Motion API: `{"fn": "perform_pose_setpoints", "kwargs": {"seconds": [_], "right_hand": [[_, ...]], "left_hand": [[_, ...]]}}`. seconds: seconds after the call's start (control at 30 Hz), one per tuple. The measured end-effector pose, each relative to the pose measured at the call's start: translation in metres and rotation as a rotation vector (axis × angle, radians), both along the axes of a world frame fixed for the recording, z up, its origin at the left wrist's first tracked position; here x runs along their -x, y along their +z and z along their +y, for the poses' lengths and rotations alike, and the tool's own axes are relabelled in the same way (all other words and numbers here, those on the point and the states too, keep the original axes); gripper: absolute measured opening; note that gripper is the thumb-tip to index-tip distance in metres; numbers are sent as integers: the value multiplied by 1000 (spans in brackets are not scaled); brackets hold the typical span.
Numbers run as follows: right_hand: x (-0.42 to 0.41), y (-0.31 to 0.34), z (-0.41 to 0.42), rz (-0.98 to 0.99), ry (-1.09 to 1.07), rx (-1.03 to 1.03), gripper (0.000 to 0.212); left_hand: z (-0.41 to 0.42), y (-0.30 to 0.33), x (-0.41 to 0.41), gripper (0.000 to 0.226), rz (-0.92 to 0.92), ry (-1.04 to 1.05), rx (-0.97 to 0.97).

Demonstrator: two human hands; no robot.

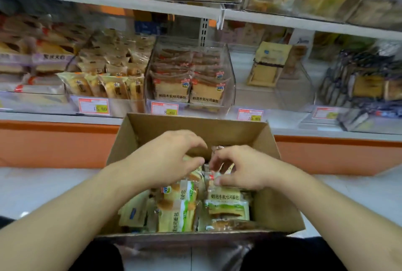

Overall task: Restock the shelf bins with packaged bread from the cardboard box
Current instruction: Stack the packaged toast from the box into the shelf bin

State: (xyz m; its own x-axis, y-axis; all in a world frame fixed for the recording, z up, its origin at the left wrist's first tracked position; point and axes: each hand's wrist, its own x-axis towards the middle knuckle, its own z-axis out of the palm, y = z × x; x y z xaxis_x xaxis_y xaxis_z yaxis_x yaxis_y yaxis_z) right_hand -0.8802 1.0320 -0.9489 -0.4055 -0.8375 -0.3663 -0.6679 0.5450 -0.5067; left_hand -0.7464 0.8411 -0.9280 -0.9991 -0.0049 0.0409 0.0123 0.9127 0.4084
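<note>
An open cardboard box sits on the floor below me, holding several packaged bread slices in clear wrappers with green and white print. Both hands reach into its far half. My left hand curls its fingers over a packet at the back of the pile. My right hand pinches the crinkled top edge of another bread packet. On the shelf straight ahead stands a clear bin stacked with the same toast packets.
A nearly bare clear bin with one upright pack stands right of the toast bin. Bins of small cakes and dark-wrapped bread flank them. Price tags line the shelf edge above an orange base panel. My knees sit below the box.
</note>
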Motion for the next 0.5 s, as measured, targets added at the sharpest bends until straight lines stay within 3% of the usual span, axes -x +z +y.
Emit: {"fn": "perform_pose_setpoints", "kwargs": {"seconds": [0.23,0.5], "right_hand": [[-17,-42,17,-140,187,-328,37],[-13,-82,11,-77,161,-323,23]], "left_hand": [[25,-28,-12,38,-189,-94,-12],[16,-38,4,34,-261,-115,21]]}}
